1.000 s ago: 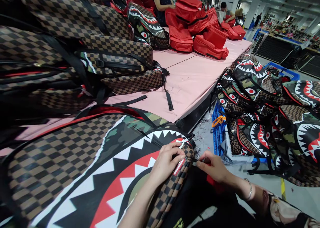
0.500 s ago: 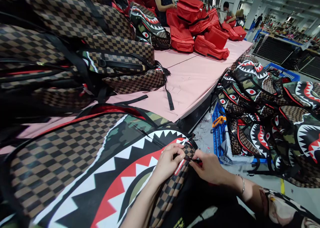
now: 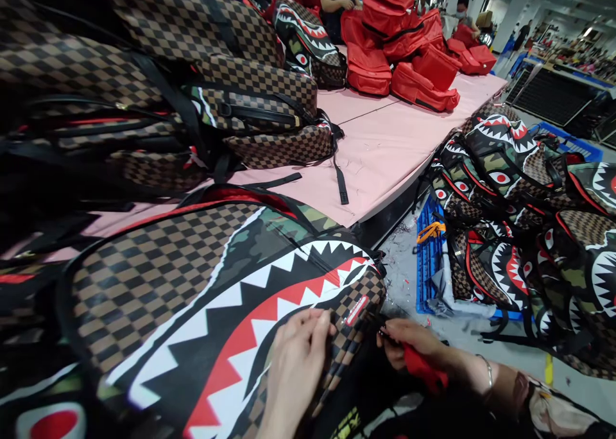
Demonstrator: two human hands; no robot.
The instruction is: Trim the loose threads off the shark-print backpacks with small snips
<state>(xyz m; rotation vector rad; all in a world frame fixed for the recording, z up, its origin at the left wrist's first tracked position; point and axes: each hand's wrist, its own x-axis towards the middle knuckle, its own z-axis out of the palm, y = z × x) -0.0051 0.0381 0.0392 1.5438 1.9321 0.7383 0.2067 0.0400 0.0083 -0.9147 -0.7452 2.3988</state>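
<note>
A large backpack [image 3: 178, 285] with brown checks, camouflage and a shark-mouth print lies in front of me, its printed side up. My left hand [image 3: 301, 355] is over the lower right of the print, thumb and fingers pressed together. Whatever is in that pinch, if anything, is too small to make out. Just off the backpack's right edge, my right hand [image 3: 409, 343] is closed around a small dark thing whose kind I cannot tell. A piece of red material [image 3: 423, 368] shows below that hand. Between the hands, a red-and-white label [image 3: 357, 311] sits on the checked part.
Checked backpacks [image 3: 158, 92] are piled at the left on the pink table [image 3: 380, 137]. Red bags [image 3: 404, 47] stand farther back, near two people. On the right, a blue crate [image 3: 426, 272] is heaped with shark-print backpacks [image 3: 500, 176]. Thread scraps litter the floor.
Both hands have come away from the backpack's right corner and moved apart, the left toward me, the right downward. The label is now uncovered, and red material shows below my right hand.
</note>
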